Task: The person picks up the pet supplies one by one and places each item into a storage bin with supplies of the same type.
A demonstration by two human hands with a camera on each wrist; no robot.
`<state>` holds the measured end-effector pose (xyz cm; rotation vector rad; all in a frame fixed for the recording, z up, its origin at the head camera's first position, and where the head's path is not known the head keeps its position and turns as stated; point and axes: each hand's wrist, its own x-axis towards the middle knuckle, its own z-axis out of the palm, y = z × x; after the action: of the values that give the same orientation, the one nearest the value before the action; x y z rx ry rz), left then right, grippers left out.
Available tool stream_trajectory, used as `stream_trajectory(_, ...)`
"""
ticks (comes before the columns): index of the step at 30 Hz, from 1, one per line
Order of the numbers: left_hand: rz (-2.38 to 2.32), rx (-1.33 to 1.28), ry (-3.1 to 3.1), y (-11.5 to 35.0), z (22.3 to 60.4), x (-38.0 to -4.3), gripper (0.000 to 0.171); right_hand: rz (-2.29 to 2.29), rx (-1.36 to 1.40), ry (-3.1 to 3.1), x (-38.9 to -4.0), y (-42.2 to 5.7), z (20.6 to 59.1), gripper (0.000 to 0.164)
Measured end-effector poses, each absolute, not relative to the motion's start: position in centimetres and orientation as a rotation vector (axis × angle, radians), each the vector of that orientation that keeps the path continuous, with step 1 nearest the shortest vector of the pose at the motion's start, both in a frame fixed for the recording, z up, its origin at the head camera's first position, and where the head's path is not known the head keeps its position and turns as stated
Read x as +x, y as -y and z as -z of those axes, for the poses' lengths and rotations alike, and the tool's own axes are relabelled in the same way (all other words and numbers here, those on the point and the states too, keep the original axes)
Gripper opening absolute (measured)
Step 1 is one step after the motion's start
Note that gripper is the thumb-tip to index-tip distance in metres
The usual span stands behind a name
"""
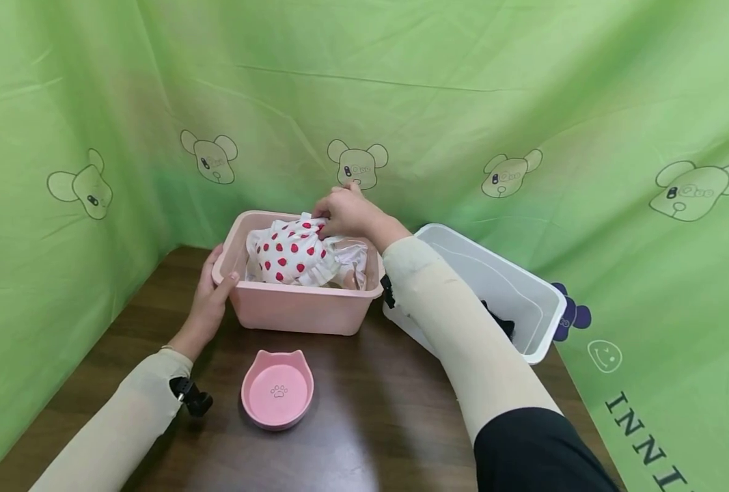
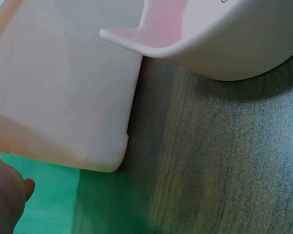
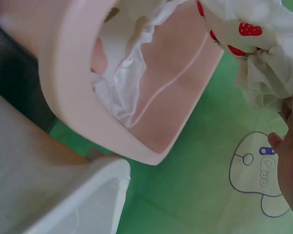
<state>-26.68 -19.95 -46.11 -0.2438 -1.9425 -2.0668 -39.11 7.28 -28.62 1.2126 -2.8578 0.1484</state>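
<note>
A pink plastic bin [image 1: 299,311] stands on the table with clothing in it. My left hand [image 1: 209,301] grips its left end, thumb over the rim. My right hand [image 1: 350,213] pinches a white ruffled garment printed with red strawberries [image 1: 285,251] above the bin's far side. In the right wrist view the bunched cloth [image 3: 271,68] hangs from the fingers, past the bin's edge. White frilly fabric [image 3: 124,85] lies lower inside the bin. Only part of the left hand [image 2: 7,192] shows in the left wrist view.
A pink cat-eared bowl [image 1: 277,396] with a paw print sits in front of the bin. To the right stands a white bin [image 1: 462,263] holding something black [image 1: 501,321], partly hidden by my right arm. A purple piece [image 1: 572,316] sticks out behind it. Green curtain [image 1: 401,82] surrounds the table.
</note>
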Motion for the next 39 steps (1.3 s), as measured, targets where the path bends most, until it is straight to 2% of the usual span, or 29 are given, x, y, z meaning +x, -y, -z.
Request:
stream_trajectory(11,2.086,-0.230,1.951,20.1,45.7,-26.7,0.068,0.113,1.370,2.902,-38.3,-5.9,29.4,0.036)
stream_trajectory(16,2.083,-0.220,1.974,20.1,45.7,-26.8,0.068,0.032,1.327,2.858,-38.3,-5.6,29.2,0.036)
stream_trajectory(22,2.079,-0.221,1.980,20.1,45.9,-26.7,0.068,0.084,1.289,3.001,-37.9,-5.7,29.4,0.044)
stream_trajectory(29,2.080,-0.184,1.990,20.2,46.1,-26.2,0.068,0.078,1.349,3.106,-37.6,-6.3,29.4,0.038)
stream_trajectory(39,2.092,-0.186,1.987,19.9,45.9,-26.3,0.068,0.044,1.334,3.129,-37.1,-7.2,28.8,0.040)
